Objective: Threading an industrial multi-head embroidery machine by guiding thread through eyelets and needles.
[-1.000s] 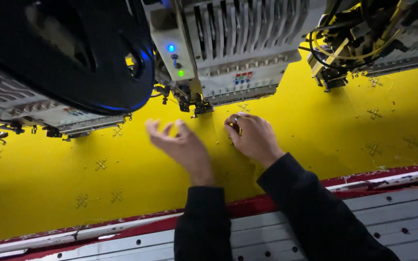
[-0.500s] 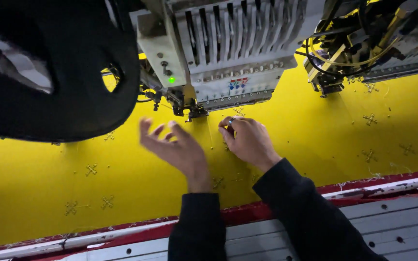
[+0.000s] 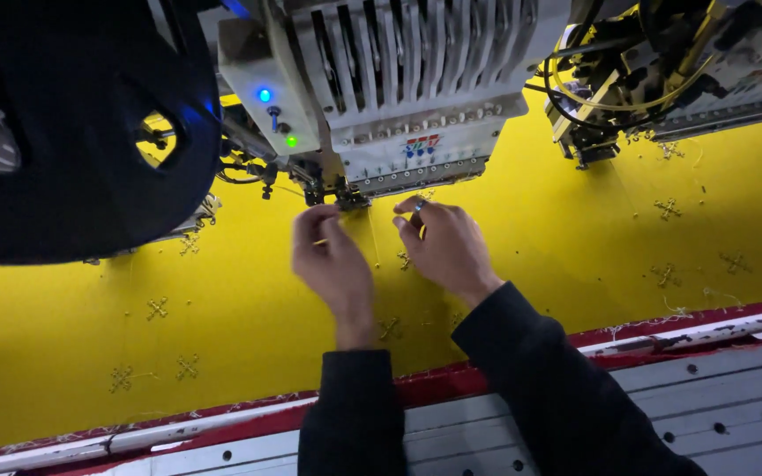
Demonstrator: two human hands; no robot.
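- The left hand (image 3: pixel 335 264) is just below the front of the big sewing head (image 3: pixel 390 97), over the yellow cloth (image 3: pixel 575 256).
- Its fingers are curled in, with the tips pressed close together near the needle spot (image 3: pixel 344 196). It looks like it pinches a thin thread (image 3: pixel 372 236), but the thread is too fine to be sure.
- The right hand (image 3: pixel 448 249) is just beside the left hand, a little apart from it.
- Its grip is pinched too. The thumb and first finger come together on a tiny dark thing (image 3: pixel 418 206) that is too small to tell.
- Both arms wear dark sleeves (image 3: pixel 540 388) that come up from the bottom edge.
- The yellow cloth is spread flat and wide under the machines. It has small stitched cross shapes (image 3: pixel 158 308) dotted over it.
- The sewing head is grey and white, with a row of thin bars on its front. A blue light (image 3: pixel 264 95) and a green light (image 3: pixel 291 140) glow on its left side.
- A second sewing head (image 3: pixel 663 70) sits to the right, with yellow wires looped on it.
- A big dark shape (image 3: pixel 72 132) fills the top left and hides part of the view.
- A red strip (image 3: pixel 663 326) runs along the near edge of the cloth.
- Below it is a grey metal bench (image 3: pixel 716 397) with little round holes.
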